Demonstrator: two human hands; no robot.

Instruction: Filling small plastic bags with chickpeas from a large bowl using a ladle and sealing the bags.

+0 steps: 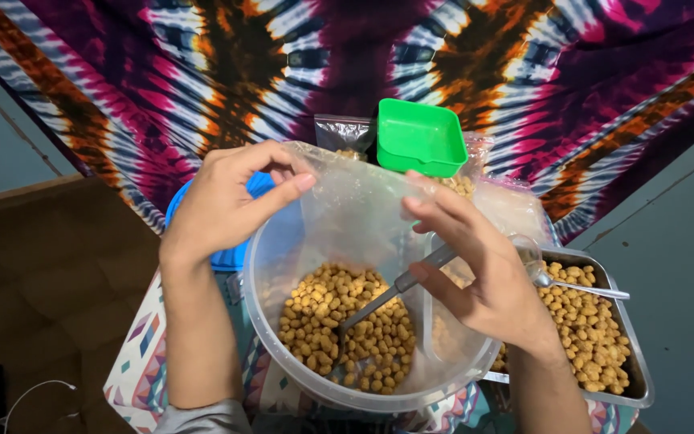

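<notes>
Left hand (222, 205): thumb and forefinger pinched on the upper edge of a clear plastic bag (355, 213), holding it raised. Right hand (479, 269): fingers closed around the opposite side of the bag's mouth and, together with it, the handle of a metal spoon (387, 293).

The bag is thin, transparent and slightly crumpled; its mouth is held open between the two hands, and its lower part hangs directly below them into a round clear plastic tub (271, 321). The spoon slopes down from the right hand, its bowl buried in small tan-brown pellets (347, 325) that cover the tub's bottom. Whether the pellets lie inside the bag or only in the tub cannot be told.

Just to the right of the right hand, a metal tray (632, 345) holds more pellets and a second spoon (580, 286). Beyond the fingertips of both hands stands a green square container (419, 138). A blue lid (230, 257) lies partly under the left hand. A tie-dyed cloth (524, 72) lies beyond everything.
</notes>
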